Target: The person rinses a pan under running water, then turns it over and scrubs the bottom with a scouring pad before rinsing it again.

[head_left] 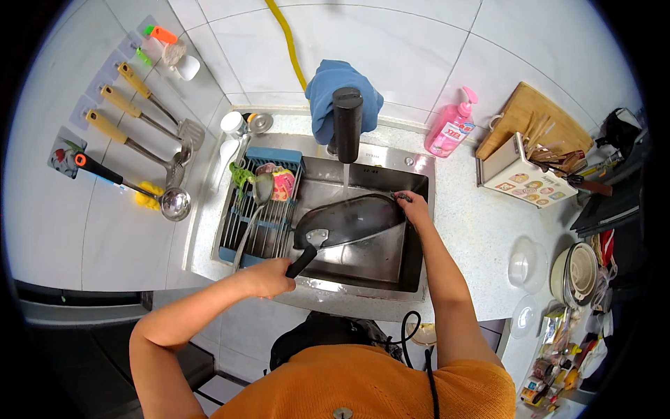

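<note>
A dark wok (357, 221) is tilted inside the steel sink (377, 269), under a thin stream of water (346, 179) from the black faucet (347, 126). My left hand (271, 278) is closed round the wok's black handle at the sink's front edge. At the wok's far right side, my right hand (414, 208) grips a small dark part at the rim, mostly covered by the fingers. Left of the wok, a blue-ended drying rack (272, 158) spans the sink, bearing a metal ladle (252, 222), a pink-and-yellow sponge (283, 183) and some green leaves (241, 177).
A blue cloth (328, 91) hangs over the faucet. Pink pump bottle (452, 127), utensil box (523, 171) and wooden board (520, 112) stand at the back right. Clear plastic containers (525, 264) and stacked bowls (576, 272) lie rightward. Utensils (139, 143) hang on the left wall.
</note>
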`<control>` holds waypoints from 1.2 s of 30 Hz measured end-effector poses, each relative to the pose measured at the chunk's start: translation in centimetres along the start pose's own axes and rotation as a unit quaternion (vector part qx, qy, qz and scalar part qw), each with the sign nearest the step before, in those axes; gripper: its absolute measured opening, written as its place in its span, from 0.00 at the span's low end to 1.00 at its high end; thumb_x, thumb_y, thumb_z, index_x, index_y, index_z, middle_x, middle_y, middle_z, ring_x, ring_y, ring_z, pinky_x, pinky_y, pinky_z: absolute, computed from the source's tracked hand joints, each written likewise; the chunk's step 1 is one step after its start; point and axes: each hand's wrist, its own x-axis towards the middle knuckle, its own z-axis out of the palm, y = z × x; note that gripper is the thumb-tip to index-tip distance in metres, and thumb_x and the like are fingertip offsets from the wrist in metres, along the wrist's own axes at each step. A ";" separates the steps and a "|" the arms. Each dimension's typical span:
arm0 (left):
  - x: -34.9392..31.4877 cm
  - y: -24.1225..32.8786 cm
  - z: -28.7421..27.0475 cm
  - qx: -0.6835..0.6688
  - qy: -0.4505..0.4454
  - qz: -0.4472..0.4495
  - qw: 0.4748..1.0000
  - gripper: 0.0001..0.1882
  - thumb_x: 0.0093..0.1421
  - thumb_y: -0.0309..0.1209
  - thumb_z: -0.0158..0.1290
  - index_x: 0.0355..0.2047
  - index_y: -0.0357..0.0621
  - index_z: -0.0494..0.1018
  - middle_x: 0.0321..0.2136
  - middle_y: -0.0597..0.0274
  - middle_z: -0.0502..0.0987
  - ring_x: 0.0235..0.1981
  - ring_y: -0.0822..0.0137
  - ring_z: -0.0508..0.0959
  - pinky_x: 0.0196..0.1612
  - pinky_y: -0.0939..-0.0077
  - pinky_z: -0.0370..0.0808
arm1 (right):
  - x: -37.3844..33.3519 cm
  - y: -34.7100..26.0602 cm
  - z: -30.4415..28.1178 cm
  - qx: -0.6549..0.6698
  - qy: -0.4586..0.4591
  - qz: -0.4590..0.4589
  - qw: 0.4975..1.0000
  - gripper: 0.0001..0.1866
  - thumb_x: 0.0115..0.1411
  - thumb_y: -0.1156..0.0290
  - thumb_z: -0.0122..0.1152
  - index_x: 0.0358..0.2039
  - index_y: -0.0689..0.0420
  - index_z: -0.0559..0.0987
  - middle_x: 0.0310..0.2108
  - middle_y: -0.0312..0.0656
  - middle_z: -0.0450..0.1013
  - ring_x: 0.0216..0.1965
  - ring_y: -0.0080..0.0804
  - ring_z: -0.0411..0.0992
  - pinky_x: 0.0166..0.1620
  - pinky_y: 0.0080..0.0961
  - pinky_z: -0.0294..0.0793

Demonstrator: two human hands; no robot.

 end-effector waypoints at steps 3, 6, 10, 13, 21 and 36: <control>0.8 -0.4 -0.2 0.139 0.033 0.064 0.988 0.16 0.46 0.33 0.51 0.33 0.34 0.68 0.23 0.44 0.74 0.26 0.51 0.76 0.31 0.61 0.71 | -1.6 1.6 1.3 0.018 0.061 -0.005 0.998 0.14 0.50 0.65 0.57 0.39 0.47 0.79 0.34 0.45 0.73 0.38 0.39 0.71 0.41 0.27 0.68; 0.7 1.1 -1.1 0.229 0.037 0.069 0.970 0.17 0.45 0.32 0.51 0.33 0.33 0.69 0.27 0.41 0.75 0.34 0.47 0.75 0.39 0.58 0.71 | -5.1 -0.6 1.7 0.008 0.078 -0.029 0.996 0.13 0.51 0.66 0.57 0.39 0.46 0.78 0.36 0.45 0.72 0.40 0.40 0.71 0.42 0.28 0.68; 1.2 1.3 -1.0 0.306 0.057 0.073 0.948 0.17 0.45 0.30 0.51 0.35 0.33 0.68 0.28 0.42 0.75 0.34 0.47 0.76 0.38 0.59 0.72 | -9.6 -4.0 4.3 0.023 0.120 -0.240 0.963 0.15 0.48 0.73 0.57 0.39 0.51 0.77 0.36 0.42 0.70 0.37 0.41 0.70 0.40 0.28 0.69; 1.6 0.8 -0.9 0.349 0.056 0.057 0.934 0.18 0.45 0.30 0.51 0.36 0.33 0.66 0.29 0.44 0.76 0.32 0.48 0.77 0.37 0.59 0.73 | -13.2 -7.7 5.6 0.015 0.070 -0.291 0.954 0.18 0.43 0.76 0.59 0.38 0.48 0.77 0.38 0.39 0.69 0.37 0.39 0.70 0.38 0.28 0.70; 2.5 -1.7 0.4 0.480 0.149 0.076 0.861 0.12 0.50 0.27 0.49 0.35 0.39 0.65 0.28 0.54 0.75 0.27 0.58 0.79 0.27 0.66 0.75 | -9.9 -5.7 5.8 -0.066 0.087 -0.339 0.934 0.19 0.43 0.75 0.60 0.39 0.47 0.76 0.39 0.40 0.68 0.40 0.41 0.69 0.40 0.30 0.70; 5.5 -12.2 6.2 0.479 0.377 0.154 0.778 0.07 0.51 0.28 0.46 0.31 0.43 0.67 0.19 0.65 0.70 0.17 0.69 0.75 0.16 0.76 0.72 | -6.7 -13.4 11.8 -0.226 -0.069 -0.541 0.807 0.09 0.39 0.71 0.57 0.26 0.48 0.75 0.31 0.31 0.70 0.30 0.31 0.65 0.28 0.25 0.70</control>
